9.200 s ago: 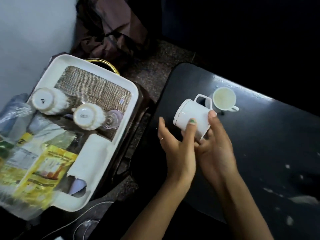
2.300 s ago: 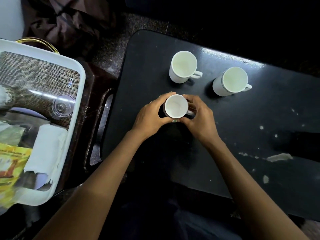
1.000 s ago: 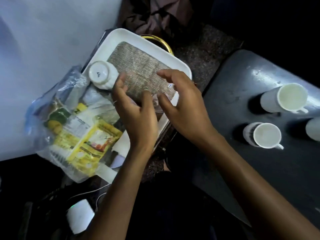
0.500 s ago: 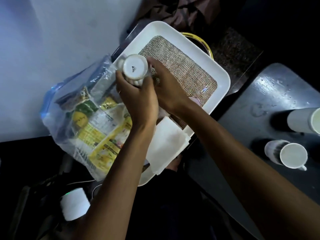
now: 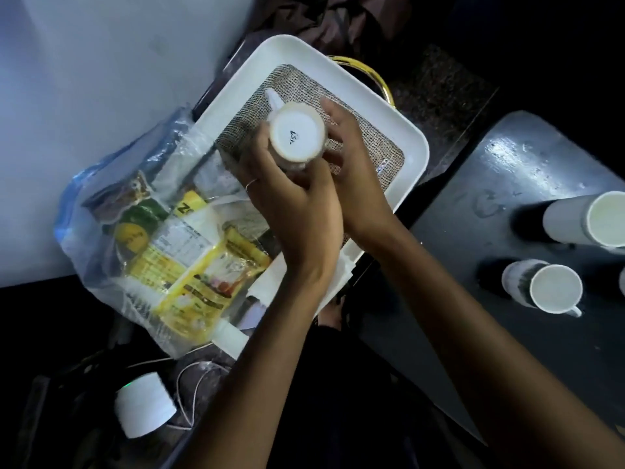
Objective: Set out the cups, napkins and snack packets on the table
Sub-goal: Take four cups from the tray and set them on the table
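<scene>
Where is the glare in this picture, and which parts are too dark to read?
Head view: glare on the dark table's near corner and the clear plastic snack bag; lower left floor and top right are almost black; the upturned white cup in both hands is lit well, its base mark visible.

Tray left, table right

The tray (image 5: pixel 414 143) sits left of the table (image 5: pixel 480 184). A woven mat (image 5: pixel 297 86) lies in the tray, with a bag of snack packets (image 5: pixel 162 238) over its left end. Two upright cups (image 5: pixel 590 220) (image 5: pixel 544 287) stand on the table.
</scene>
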`<act>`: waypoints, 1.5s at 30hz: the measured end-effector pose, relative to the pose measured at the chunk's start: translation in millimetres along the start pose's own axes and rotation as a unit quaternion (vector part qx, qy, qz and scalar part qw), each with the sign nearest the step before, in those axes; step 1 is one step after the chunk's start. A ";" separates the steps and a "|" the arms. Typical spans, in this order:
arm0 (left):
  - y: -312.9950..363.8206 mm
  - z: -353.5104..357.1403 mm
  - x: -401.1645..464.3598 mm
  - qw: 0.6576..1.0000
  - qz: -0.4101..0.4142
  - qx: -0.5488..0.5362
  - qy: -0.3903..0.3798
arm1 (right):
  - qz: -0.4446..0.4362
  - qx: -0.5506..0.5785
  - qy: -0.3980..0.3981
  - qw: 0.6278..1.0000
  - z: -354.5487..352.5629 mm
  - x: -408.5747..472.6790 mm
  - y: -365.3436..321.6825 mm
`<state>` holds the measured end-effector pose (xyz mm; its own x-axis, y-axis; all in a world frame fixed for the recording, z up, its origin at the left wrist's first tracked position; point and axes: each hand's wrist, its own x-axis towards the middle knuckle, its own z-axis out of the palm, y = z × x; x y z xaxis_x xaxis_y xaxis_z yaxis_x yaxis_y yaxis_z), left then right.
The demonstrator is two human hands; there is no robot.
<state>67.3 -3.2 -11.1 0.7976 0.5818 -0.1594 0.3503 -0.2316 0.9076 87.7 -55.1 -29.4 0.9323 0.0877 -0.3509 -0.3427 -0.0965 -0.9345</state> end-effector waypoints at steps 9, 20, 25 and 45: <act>2.1 30.1 -73.9 0.983 0.164 -0.016 -0.083 | -0.005 0.101 0.142 0.985 -65.5 -48.6 2.2; 20.3 65.2 -139.7 0.929 -0.164 -0.128 -0.306 | 0.019 0.307 0.189 0.933 -158.2 -124.4 26.1; 22.5 80.2 -162.6 0.905 -0.134 -0.128 -0.384 | 0.012 0.291 0.207 0.934 -192.3 -162.6 44.4; -22.4 128.9 -267.9 0.753 0.062 0.093 -0.648 | 0.094 -0.141 0.221 0.961 -308.8 -281.8 121.0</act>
<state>-90.9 -254.4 -38.8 0.5973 -0.6756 -0.4323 0.2001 -0.3965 0.8960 -180.7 -397.6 -25.1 0.8364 -0.3805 -0.3946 -0.5230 -0.3387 -0.7821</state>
